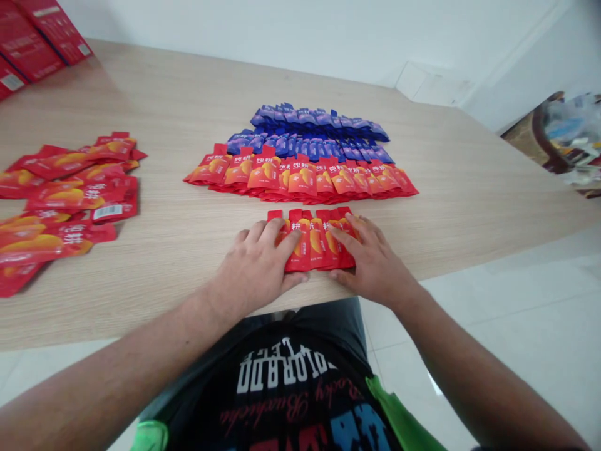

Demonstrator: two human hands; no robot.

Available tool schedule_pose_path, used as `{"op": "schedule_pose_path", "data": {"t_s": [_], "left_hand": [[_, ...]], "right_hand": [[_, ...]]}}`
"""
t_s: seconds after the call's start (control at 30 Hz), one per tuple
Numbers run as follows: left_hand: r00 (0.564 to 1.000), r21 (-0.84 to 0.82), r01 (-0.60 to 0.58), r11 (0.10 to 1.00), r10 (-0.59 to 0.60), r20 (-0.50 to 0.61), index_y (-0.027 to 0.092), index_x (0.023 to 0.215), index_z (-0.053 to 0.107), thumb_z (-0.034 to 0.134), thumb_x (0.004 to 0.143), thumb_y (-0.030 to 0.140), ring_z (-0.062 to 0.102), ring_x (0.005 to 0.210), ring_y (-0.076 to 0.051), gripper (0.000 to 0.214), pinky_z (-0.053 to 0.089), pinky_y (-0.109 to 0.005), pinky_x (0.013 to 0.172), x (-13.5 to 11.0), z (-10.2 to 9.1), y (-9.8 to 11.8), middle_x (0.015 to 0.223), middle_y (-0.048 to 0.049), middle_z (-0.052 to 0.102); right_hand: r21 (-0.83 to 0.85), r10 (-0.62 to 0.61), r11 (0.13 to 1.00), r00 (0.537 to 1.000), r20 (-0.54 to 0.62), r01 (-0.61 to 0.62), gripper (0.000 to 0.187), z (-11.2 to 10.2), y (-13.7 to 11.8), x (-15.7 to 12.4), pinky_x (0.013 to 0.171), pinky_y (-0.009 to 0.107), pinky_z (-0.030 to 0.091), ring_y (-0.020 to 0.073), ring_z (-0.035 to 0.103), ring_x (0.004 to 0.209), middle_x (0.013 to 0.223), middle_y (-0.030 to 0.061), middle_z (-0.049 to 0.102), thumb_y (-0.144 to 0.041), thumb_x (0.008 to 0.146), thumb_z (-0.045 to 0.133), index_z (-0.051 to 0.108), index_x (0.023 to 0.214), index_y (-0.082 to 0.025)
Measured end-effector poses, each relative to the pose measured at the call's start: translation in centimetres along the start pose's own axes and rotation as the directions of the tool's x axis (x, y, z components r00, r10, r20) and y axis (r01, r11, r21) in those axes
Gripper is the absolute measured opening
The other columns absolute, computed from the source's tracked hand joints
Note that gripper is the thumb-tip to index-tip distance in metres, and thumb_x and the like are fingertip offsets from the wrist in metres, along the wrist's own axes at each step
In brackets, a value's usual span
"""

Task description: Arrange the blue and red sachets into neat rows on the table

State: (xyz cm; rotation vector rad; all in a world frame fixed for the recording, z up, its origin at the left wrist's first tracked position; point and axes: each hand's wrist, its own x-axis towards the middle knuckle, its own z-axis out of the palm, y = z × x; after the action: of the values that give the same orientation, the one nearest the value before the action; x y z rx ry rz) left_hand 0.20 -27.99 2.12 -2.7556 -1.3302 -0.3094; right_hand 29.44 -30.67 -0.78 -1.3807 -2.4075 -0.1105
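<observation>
Left hand, right hand on red 耕 sachets.

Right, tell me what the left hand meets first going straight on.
The left hand already touches it: the small bunch of red sachets under its fingertips. Beyond them, the long row of red sachets looks next, though depth is hard to judge.

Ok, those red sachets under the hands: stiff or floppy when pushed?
Probably floppy: the red foil sachets lie flat and overlapped, and their thin top tabs look limp. Likely slippery too, given the glossy film, so they could slide when pushed.
</observation>
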Motion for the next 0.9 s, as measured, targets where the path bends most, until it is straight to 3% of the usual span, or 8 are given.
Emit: {"op": "schedule_pose_path", "data": {"t_s": [0.17, 0.43, 0.9], "left_hand": [[0.999, 0.034, -0.020, 0.999, 0.018, 0.050, 0.017, 0.158, 0.057, 0.071, 0.096, 0.068, 0.056, 0.135, -0.045, 0.081, 0.054, -0.060, 0.107, 2.0, 0.1, 0.8, 0.156, -0.0250, 0.057], [0.999, 0.051, -0.040, 0.998, 0.038, 0.040, 0.018, 0.156, 0.058, 0.070, 0.095, 0.073, 0.055, 0.135, -0.045, 0.083, 0.054, -0.058, 0.104, 4.1, 0.8, 1.3, 0.153, -0.0240, 0.058], [1.000, 0.026, 0.000, 1.000, 0.000, -0.013, 0.014, 0.156, 0.059, 0.062, 0.101, 0.048, 0.053, 0.138, -0.044, 0.065, 0.052, -0.060, 0.109, 3.5, 0.9, 2.3, 0.157, -0.0251, 0.055]], "right_hand": [[-0.029, -0.002, 1.000, 1.000, -0.003, 0.002, 0.082, 0.2, 0.4, 0.5, 0.127, 0.069, 0.038, 0.0455, 0.039, 0.154, 0.163, 0.0245, 0.045, -0.077, 0.106, 0.057, 0.060, 0.161, -0.016], [-0.048, -0.005, 0.999, 0.999, -0.035, 0.003, 0.084, 0.1, 1.8, 0.5, 0.125, 0.067, 0.041, 0.0441, 0.043, 0.150, 0.156, 0.0260, 0.050, -0.079, 0.107, 0.051, 0.062, 0.158, -0.012], [0.019, 0.004, 1.000, 1.000, -0.018, -0.004, 0.085, 0.2, 2.4, 0.9, 0.128, 0.066, 0.039, 0.0447, 0.043, 0.151, 0.158, 0.0252, 0.051, -0.077, 0.106, 0.057, 0.060, 0.159, -0.012]]}}
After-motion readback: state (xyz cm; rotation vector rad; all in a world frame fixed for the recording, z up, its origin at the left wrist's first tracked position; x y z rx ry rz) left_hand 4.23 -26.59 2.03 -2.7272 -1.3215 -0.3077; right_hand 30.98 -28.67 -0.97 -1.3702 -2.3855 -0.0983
